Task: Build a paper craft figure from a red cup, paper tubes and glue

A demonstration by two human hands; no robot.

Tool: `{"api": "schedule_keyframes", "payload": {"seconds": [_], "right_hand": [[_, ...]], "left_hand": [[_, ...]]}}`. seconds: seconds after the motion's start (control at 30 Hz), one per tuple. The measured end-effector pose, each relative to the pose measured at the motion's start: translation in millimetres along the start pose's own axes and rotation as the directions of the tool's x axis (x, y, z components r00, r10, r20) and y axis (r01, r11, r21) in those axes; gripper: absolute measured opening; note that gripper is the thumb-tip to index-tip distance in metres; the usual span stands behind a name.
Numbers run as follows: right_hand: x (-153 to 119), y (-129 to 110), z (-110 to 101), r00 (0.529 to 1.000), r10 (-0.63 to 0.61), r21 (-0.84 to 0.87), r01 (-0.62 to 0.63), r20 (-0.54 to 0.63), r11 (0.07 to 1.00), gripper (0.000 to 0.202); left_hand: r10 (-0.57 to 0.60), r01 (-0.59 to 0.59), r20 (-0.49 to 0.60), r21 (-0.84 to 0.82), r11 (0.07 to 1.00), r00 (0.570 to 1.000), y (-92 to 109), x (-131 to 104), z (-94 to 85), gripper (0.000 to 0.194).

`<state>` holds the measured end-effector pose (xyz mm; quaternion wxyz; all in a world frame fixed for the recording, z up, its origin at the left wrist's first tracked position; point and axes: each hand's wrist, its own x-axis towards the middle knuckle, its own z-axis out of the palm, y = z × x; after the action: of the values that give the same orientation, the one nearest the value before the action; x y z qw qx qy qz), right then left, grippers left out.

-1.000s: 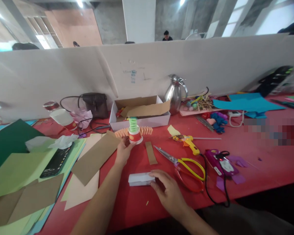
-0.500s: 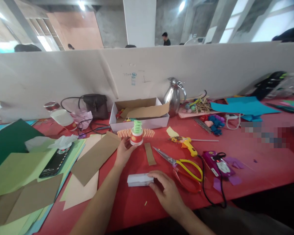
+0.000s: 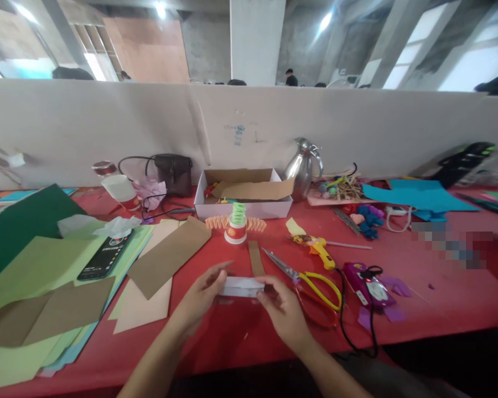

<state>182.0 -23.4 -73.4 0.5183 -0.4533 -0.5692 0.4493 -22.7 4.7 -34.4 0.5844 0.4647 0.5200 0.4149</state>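
Note:
A small white box (image 3: 241,286), possibly folded from paper, is held level above the red table between my two hands. My right hand (image 3: 283,307) pinches its right end between thumb and fingers. At its left end is my left hand (image 3: 203,290), thumb against the box and one finger stretched out above it; motion blurs this hand a little. Just beyond stands a red and white paper cup (image 3: 235,232), upright, with a green folded paper strip (image 3: 238,213) rising from it and orange pleated paper strips (image 3: 257,224) out to both sides.
Scissors (image 3: 311,282) with yellow handles, a yellow glue gun (image 3: 321,251) and a purple power strip (image 3: 367,284) lie to the right. Coloured paper sheets and a phone (image 3: 103,257) are at left. A cardboard box (image 3: 249,210) and a steel jug (image 3: 302,168) stand behind.
My left hand has let go of the paper cup, which now stands on the table, and has come back to the white box's left end. My right hand still holds the box.

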Motion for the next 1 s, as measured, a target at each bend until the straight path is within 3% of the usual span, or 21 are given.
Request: {"api": "schedule_keyframes", "payload": {"seconds": [0.07, 0.17, 0.3, 0.5, 0.63, 0.83, 1.0], "right_hand": [[5.0, -6.3, 5.0, 0.999, 0.043, 0.045, -0.044, 0.023, 0.998, 0.024], [9.2, -14.9, 10.8, 0.999, 0.048, 0.059, -0.049, 0.020, 0.997, 0.024], [8.1, -20.7, 12.6, 0.996, 0.039, 0.047, -0.042, 0.080, 0.998, 0.029], [6.9, -23.9, 14.4, 0.982, 0.144, 0.047, -0.150, 0.125, 0.987, 0.028], [8.5, -28.1, 17.6, 0.984, 0.103, 0.069, -0.115, 0.148, 0.991, 0.031], [10.8, -28.3, 20.4, 0.996, 0.048, 0.011, -0.049, 0.076, 0.999, 0.024], [11.6, -25.4, 21.1, 0.993, 0.112, 0.127, -0.117, 0.049, 0.985, 0.024]], "left_hand": [[-0.014, 0.016, 0.030, -0.075, 0.997, 0.999, -1.7, -13.9, 3.7, 0.054], [0.050, -0.051, -0.008, -0.119, 0.992, 0.999, -6.8, -22.2, 6.8, 0.045], [0.082, -0.095, -0.093, -0.152, 0.984, 0.992, -12.4, -25.0, 9.4, 0.036], [0.103, -0.121, -0.116, -0.165, 0.979, 0.988, -11.9, -30.1, 12.5, 0.032], [0.102, -0.139, -0.180, -0.209, 0.968, 0.978, -11.6, -29.1, 10.6, 0.032], [0.079, -0.129, -0.188, -0.269, 0.955, 0.979, -15.1, -24.0, 11.0, 0.032], [0.113, -0.143, -0.132, -0.244, 0.959, 0.985, -13.2, -25.5, 11.2, 0.031]]}}
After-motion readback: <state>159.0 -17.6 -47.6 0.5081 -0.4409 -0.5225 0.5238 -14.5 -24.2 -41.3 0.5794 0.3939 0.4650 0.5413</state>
